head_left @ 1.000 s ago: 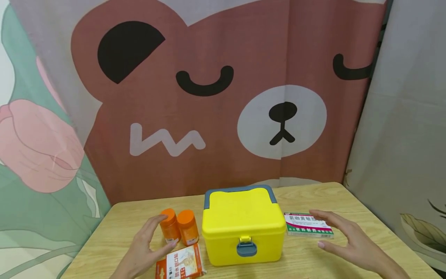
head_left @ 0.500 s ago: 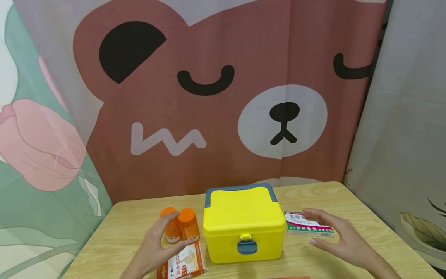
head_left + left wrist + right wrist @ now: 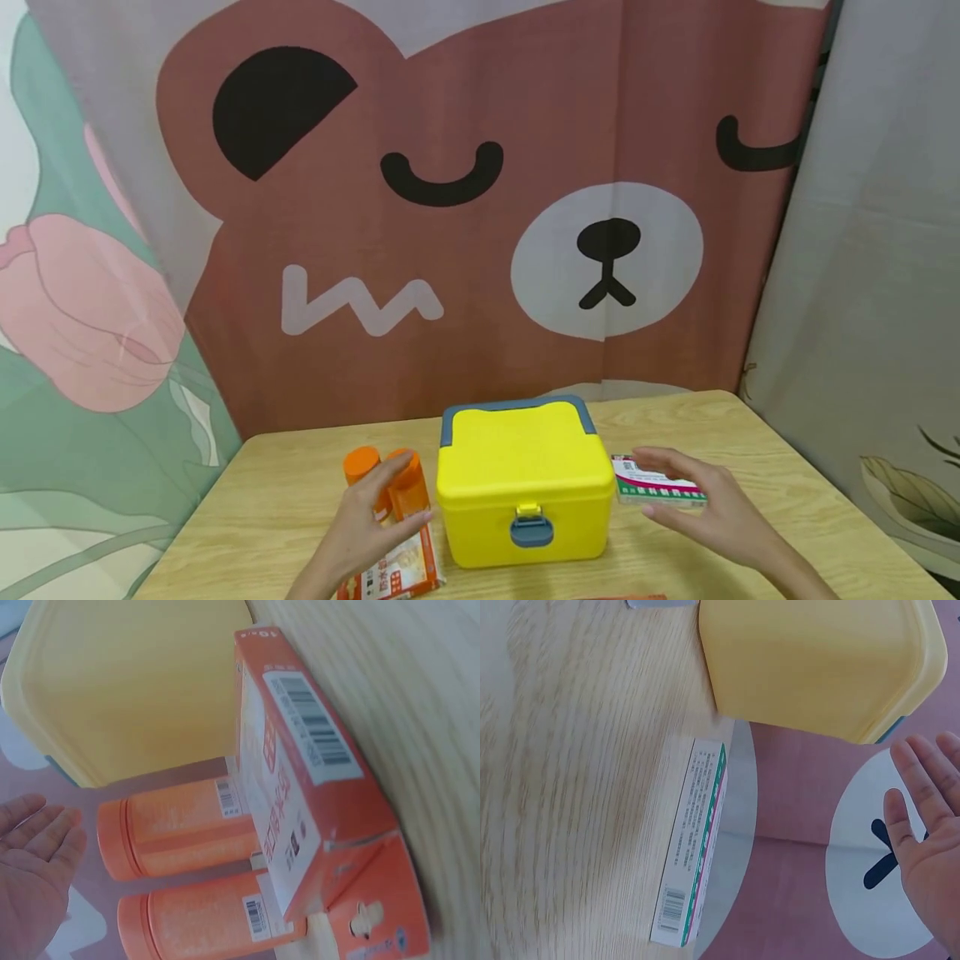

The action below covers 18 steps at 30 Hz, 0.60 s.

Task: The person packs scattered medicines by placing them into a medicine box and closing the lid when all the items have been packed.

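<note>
Left grip [image 3: 358, 525], right grip [image 3: 716, 500] moved inward | both spread | carton [image 3: 651, 487] "制药" | packet [image 3: 307, 780] barcoded

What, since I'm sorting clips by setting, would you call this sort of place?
Probably an indoor corner screened off with printed fabric: a bear-print curtain hangs behind a wood-grain table, with a floral curtain beside it.

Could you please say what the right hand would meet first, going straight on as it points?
Probably the lidded yellow plastic box; depth is unclear, though, so the right hand might pass above it.
</note>
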Each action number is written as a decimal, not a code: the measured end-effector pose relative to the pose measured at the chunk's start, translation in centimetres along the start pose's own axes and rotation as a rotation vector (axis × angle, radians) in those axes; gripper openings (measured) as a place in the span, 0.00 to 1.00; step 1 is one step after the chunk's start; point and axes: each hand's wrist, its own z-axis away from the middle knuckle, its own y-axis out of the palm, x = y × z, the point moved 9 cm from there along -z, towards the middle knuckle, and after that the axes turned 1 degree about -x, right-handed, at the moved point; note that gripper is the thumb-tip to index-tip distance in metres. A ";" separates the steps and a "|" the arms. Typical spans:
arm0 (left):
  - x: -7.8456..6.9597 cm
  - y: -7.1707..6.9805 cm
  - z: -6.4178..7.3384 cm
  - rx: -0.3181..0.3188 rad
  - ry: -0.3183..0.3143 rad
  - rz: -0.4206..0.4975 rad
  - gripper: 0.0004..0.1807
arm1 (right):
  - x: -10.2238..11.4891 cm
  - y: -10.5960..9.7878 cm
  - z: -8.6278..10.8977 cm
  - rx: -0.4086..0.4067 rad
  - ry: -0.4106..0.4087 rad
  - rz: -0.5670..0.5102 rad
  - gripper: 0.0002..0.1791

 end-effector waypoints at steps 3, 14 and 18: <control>0.0 0.5 -0.1 0.008 -0.011 0.011 0.37 | 0.1 0.5 -0.1 0.015 0.003 -0.001 0.28; 0.3 1.4 -0.1 0.045 -0.056 0.094 0.35 | 0.4 1.0 -0.3 -0.001 -0.037 -0.024 0.28; 0.2 1.8 -0.2 0.063 -0.058 0.115 0.37 | 0.5 1.2 -0.4 -0.010 -0.009 -0.028 0.29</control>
